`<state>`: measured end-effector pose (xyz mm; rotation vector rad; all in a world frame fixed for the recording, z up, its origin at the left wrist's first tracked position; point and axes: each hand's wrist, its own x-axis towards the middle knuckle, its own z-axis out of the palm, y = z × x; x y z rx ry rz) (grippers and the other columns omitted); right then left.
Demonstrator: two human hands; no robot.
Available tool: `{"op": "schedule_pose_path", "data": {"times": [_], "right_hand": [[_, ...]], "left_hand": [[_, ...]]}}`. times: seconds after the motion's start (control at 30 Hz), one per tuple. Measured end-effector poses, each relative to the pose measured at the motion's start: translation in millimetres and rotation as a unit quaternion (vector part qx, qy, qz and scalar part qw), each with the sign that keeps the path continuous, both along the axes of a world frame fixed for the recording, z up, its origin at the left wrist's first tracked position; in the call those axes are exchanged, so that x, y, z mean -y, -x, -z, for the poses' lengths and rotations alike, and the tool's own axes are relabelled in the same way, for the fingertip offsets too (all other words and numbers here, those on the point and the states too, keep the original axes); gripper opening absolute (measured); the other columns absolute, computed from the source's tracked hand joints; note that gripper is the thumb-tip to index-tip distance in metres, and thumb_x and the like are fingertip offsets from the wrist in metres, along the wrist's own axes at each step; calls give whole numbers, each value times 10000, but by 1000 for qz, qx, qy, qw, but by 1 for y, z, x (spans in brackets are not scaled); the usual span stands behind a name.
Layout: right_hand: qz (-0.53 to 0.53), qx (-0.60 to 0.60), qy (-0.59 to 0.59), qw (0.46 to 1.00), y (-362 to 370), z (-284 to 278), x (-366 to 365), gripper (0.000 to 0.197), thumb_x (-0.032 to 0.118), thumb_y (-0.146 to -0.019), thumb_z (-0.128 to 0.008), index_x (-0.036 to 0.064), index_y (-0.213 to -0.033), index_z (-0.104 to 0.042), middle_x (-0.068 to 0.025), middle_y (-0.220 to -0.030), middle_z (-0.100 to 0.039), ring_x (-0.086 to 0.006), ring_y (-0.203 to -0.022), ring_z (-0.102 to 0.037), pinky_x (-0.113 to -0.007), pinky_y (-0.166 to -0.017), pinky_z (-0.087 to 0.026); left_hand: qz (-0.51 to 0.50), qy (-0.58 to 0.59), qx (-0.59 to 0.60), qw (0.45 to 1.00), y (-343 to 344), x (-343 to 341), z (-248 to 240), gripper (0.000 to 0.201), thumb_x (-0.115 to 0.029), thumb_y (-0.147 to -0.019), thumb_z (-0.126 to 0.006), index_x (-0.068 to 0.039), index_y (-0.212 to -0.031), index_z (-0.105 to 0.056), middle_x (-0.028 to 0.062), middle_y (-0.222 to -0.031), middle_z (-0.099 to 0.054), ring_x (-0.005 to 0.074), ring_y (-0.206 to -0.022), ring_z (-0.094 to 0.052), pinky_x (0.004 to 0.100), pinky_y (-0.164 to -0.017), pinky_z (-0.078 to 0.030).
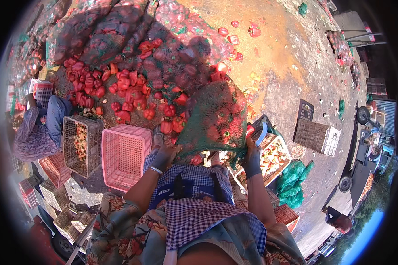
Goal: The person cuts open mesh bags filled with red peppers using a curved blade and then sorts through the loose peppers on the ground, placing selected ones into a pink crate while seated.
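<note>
One green mesh sack [194, 131], red peppers [226, 132] inside, left hand [165, 158] and right hand [251, 156] gripping its rim (pink crate [126, 154] nearby).

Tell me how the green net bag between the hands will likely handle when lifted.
The green net bag would probably flop and sag, as its thin mesh drapes loosely. It could feel heavy, since several red peppers show through it.

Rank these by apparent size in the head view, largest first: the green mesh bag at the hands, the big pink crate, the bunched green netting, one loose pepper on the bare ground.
1. Green mesh bag
2. Pink crate
3. Bunched green netting
4. Loose pepper

The fisheye and differing nearness leave true sizes unsure.
</note>
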<state>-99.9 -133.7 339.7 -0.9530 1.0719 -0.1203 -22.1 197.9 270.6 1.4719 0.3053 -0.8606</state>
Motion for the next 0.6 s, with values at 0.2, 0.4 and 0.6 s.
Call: {"op": "schedule_pose_path", "data": {"times": [0.2,0.4,0.6], "right_hand": [[2,64,149,987,-56,-55,21,149,245,-945,-637,126,-868,-594,2,-725,-593,-145,-591,-584,-314,-558,-517],[-345,111,201,910,-139,-157,-137,89,103,-935,-647,16,-942,-625,-10,-853,-607,-82,-786,-569,-268,-663,-466],[-264,91,306,910,-109,-56,-148,162,124,-927,-620,-9,-1019,-629,-116,-824,-607,-152,-766,-606,-325,-622,-459]], "left_hand": [[96,-15,167,981,-82,12,-82,346,-372,-958,-605,-28,-995,-600,86,-763,-610,175,-629,-565,332,-526,-463],[-234,27,-193,952,-94,-53,-94,315,-410,-968,-562,-111,-902,-634,-5,-639,-540,149,-470,-446,287,-417,-350],[-231,-12,-233,945,-114,-20,-78,254,-391,-987,-505,-187,-857,-580,-23,-607,-475,147,-491,-438,323,-409,-379]]}}
